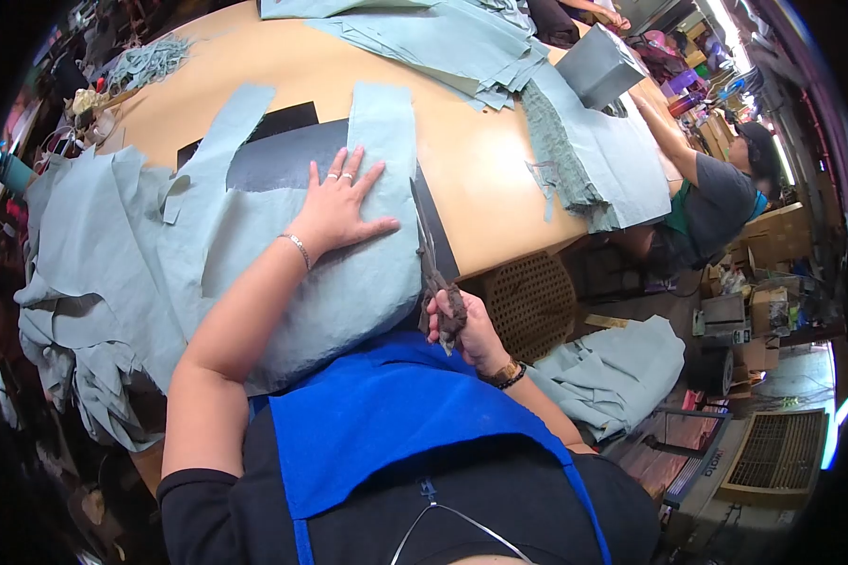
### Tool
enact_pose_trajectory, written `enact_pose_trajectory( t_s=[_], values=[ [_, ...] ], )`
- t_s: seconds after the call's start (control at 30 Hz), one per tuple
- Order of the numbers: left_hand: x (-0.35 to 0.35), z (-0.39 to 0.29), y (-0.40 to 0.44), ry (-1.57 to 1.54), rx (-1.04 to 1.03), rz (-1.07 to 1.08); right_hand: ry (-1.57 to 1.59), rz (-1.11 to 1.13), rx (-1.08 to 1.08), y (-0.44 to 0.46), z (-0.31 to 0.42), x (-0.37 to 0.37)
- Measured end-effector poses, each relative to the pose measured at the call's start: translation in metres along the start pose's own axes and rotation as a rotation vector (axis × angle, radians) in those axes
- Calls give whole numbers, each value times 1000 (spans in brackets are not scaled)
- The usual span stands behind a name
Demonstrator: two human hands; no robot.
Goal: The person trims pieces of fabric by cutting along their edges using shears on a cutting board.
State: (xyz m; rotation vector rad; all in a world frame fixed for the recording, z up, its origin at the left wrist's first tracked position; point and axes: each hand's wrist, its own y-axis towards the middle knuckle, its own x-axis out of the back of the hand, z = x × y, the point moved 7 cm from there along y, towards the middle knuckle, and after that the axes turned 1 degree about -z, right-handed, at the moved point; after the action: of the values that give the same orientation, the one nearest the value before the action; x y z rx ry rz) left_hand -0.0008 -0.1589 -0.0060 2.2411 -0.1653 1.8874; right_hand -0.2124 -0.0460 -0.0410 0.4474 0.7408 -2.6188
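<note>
My left hand (342, 207) lies flat, fingers spread, on a pale blue-green sheet (320, 301) that looks like leather or cloth. At the sheet's right edge my right hand (471, 330) is closed around scissors (428, 247) with dark, wrapped-looking handles. The blades point away from me along that edge; whether they are apart is hard to make out. Between the sheet's two long strips, dark flat pieces (287, 155) show on the table. The near end of the sheet hangs over the table edge by my blue apron (396, 391).
The tan table (471, 188) carries stacked sheets (433, 47), a cut pile (575, 160), a grey block (600, 66) and thin scraps (151, 61). More material (104, 245) drapes off the left side. A person (716, 188) sits at the right, near a woven chair (528, 301).
</note>
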Motion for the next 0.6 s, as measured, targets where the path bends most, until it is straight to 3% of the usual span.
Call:
enact_pose_trajectory(
  t_s=[0.6],
  values=[
    [0, -7, -18, -33, 23, -19, -115, -23, 19, -7, 1, -1]
  ],
)
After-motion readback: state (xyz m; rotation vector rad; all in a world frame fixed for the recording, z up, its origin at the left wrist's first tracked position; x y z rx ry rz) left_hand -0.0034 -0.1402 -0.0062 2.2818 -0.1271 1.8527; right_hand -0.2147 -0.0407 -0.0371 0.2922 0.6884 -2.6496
